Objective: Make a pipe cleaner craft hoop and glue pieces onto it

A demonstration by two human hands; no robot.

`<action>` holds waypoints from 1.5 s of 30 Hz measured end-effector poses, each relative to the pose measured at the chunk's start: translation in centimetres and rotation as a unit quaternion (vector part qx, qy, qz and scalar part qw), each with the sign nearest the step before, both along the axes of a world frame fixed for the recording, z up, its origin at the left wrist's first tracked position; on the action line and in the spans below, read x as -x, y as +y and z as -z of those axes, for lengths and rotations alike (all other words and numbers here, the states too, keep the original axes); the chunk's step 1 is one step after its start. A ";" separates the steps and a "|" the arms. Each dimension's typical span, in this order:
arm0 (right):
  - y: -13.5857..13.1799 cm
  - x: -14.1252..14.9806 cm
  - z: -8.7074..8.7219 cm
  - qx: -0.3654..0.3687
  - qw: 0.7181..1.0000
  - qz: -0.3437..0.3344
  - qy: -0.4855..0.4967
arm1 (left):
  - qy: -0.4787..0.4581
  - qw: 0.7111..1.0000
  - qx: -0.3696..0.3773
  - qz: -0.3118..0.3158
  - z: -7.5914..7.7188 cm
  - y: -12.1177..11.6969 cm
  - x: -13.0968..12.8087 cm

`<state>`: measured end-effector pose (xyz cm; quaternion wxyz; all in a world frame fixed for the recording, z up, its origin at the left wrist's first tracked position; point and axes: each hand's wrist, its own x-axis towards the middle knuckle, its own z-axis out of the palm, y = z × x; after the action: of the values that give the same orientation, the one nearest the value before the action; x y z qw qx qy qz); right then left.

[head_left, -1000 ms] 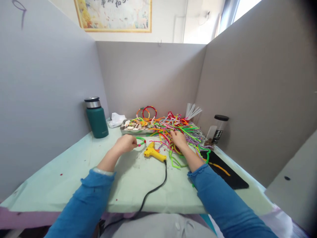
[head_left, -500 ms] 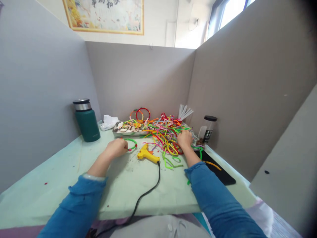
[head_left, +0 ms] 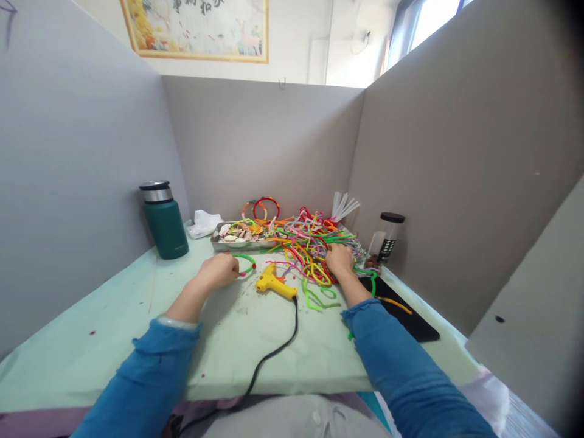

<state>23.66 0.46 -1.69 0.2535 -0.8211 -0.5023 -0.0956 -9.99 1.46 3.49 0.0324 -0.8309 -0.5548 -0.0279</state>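
Observation:
My left hand [head_left: 219,270] is closed on a green pipe-cleaner ring [head_left: 249,260] with small red pieces on it, held just above the table on the left. Over on the right, my right hand [head_left: 340,260] reaches into a tangled heap of coloured pipe cleaners [head_left: 314,249]. Its fingers are bent down among the strands, and what they grip, if anything, is hidden. Between the hands lies a yellow hot glue gun [head_left: 275,283], its nozzle end toward the left and its black cord running to the table's front edge.
Behind the ring stands a metal tray [head_left: 241,246] of shells and bits, with finished rings [head_left: 267,199] leaning behind. A green thermos [head_left: 165,228] is at left, white tissue [head_left: 204,222] beside it. White glue sticks [head_left: 343,207], a clear bottle [head_left: 385,240] and a black mat [head_left: 410,319] lie rightward.
The whole view has shifted slightly. My left hand still holds the green ring in the same place, and my right hand stays at the pipe-cleaner heap with little movement.

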 end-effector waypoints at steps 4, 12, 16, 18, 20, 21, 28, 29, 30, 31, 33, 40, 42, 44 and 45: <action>0.1 1.2 0.0 -0.023 0.999 -0.030 -0.032 | 0.002 1.000 0.004 -0.003 0.0 0.0 -0.1; 0.0 3.6 0.0 0.059 0.987 -0.141 -0.038 | 0.008 1.000 0.010 0.004 0.0 0.1 -0.2; -0.1 3.6 0.1 0.059 0.988 -0.138 -0.037 | 0.008 1.000 0.017 0.011 0.1 0.2 -0.1; -0.1 3.6 0.0 0.061 0.988 -0.138 -0.033 | 0.009 1.000 0.017 0.014 0.2 0.3 0.0; -0.2 3.7 0.0 0.056 0.988 -0.142 -0.035 | 0.011 1.000 0.016 0.012 0.3 0.4 0.0; -0.2 3.9 0.0 0.047 0.987 -0.149 -0.040 | 0.012 1.000 0.016 0.012 0.3 0.5 0.0; -0.6 4.8 -0.7 -0.043 0.970 -0.223 -0.085 | 0.006 1.000 0.021 0.009 0.2 0.4 0.0; -0.7 4.7 -0.9 -0.062 0.971 -0.218 -0.083 | 0.006 1.000 0.023 0.007 0.2 0.4 0.0; -0.6 4.4 -1.1 -0.084 0.973 -0.201 -0.078 | 0.005 1.000 0.024 0.005 0.2 0.4 -0.1; -0.6 3.9 -1.3 -0.105 0.976 -0.176 -0.069 | 0.005 1.000 0.026 0.005 0.1 0.3 -0.1; -0.5 2.6 -1.5 -0.132 0.985 -0.102 -0.043 | 0.006 1.000 0.024 0.005 0.1 0.2 -0.1; -0.3 -0.7 0.0 0.016 0.999 0.034 0.020 | 0.014 1.000 0.021 0.005 0.1 -0.1 -0.2; -0.3 -0.4 0.1 -0.001 0.999 0.043 0.010 | 0.013 1.000 0.023 0.004 0.1 -0.1 -0.2; -0.4 0.2 -0.2 -0.032 0.998 0.048 -0.004 | 0.016 1.000 0.022 0.003 0.1 -0.1 -0.2; -0.4 0.7 -0.3 -0.045 0.998 0.044 -0.010 | 0.017 1.000 0.020 0.003 0.1 -0.1 -0.2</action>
<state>22.94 0.03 -1.39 0.2807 -0.8291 -0.4635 -0.1374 -9.84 1.39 3.40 0.0251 -0.8336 -0.5518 -0.0026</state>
